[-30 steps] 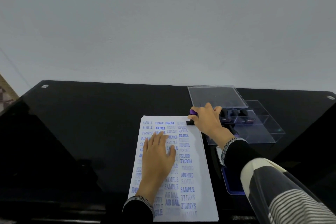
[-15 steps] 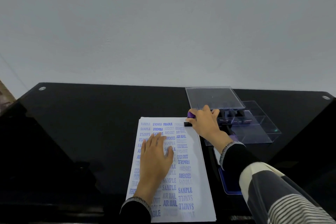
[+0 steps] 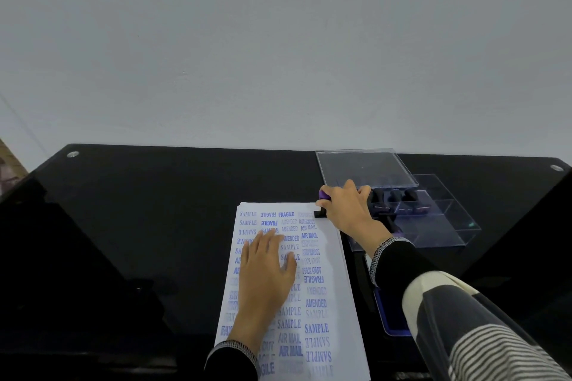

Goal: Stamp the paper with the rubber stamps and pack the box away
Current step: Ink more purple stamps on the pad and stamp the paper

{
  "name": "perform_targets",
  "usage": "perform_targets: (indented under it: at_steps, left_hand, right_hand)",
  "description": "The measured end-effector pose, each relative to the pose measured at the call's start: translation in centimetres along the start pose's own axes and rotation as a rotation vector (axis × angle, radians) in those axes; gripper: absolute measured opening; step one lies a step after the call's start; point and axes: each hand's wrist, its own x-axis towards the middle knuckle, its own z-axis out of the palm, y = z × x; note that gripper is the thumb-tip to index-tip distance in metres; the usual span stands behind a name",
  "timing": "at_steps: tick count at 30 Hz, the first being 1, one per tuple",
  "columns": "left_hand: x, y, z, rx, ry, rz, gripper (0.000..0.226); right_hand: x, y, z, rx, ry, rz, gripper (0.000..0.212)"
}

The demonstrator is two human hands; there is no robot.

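Observation:
A white sheet of paper [image 3: 331, 260] lies on the black table, covered with several blue stamped words such as SAMPLE, FRAGILE and AIR MAIL. My left hand [image 3: 267, 269] rests flat on the sheet with straight fingers. My right hand [image 3: 348, 210] grips a purple-handled rubber stamp [image 3: 322, 204], whose black base sits on the paper's top right corner. Right of that hand stands the clear plastic stamp box [image 3: 445, 219], with several dark stamps [image 3: 399, 198] inside.
The box's clear lid [image 3: 365, 167] lies flat behind the box. A blue ink pad [image 3: 390, 315] sits at the paper's right edge, partly hidden by my right sleeve. The glossy black table [image 3: 154, 210] ends at a grey wall.
The stamp in my right hand stays at the paper's top right corner. The view shifted slightly; both hands keep their places.

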Motion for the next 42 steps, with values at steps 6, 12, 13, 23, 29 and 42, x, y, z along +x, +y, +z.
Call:
perform_targets:
  at_steps: [6, 12, 13, 23, 29, 42]
  left_hand:
    - [0.0, -0.1, 0.1, -0.002, 0.007, 0.005, 0.051]
    - [0.0, 0.0, 0.1, -0.011, 0.005, -0.003, 0.051]
    - [0.0, 0.0, 0.0, -0.010, 0.002, -0.002, 0.051]
    - [-0.1, -0.1, 0.0, -0.010, 0.008, 0.013, 0.050]
    - [0.0, 0.0, 0.0, -0.016, 0.018, 0.017, 0.049]
    - [0.0, 0.0, -0.1, -0.005, -0.005, 0.011, 0.051]
  right_hand:
    - [-0.2, 0.1, 0.2, 0.014, 0.019, 0.004, 0.016]
    - [-0.9, 0.3, 0.3, 0.045, 0.012, 0.015, 0.022]
    - [-1.0, 0.2, 0.3, 0.037, 0.011, 0.013, 0.023]
    - [-1.2, 0.1, 0.0, 0.054, 0.017, 0.011, 0.021]
    - [-1.6, -0.1, -0.3, 0.064, 0.032, 0.015, 0.021]
    - [-1.8, 1.5, -1.0, 0.866, 0.329, 0.296, 0.020]
